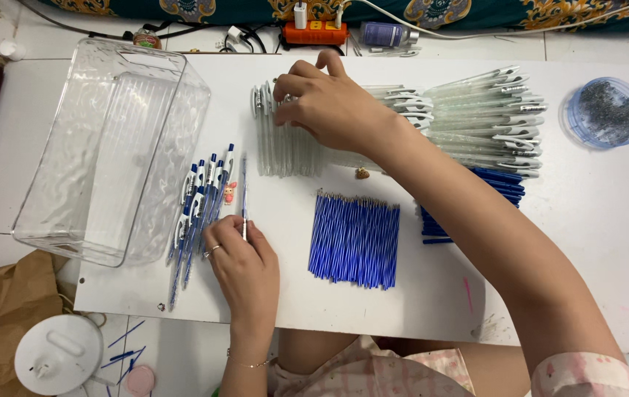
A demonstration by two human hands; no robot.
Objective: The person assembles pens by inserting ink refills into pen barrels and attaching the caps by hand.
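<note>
White surface (439,294) carries pen parts. Left hand (245,268) pinches a thin blue refill (244,187), light and bendy, best held mid-length. Right hand (329,106) closes on clear barrels (285,147) at far centre, which look slippery.

A white board (432,294) lies on the tiled floor (6,147); on it sit a clear plastic bin (101,147), assembled blue pens (200,206), a row of blue refills (355,239). Clear pen barrels (476,117) are stacked at the back; a round lidded tub of springs (607,112) stands at the right.
</note>
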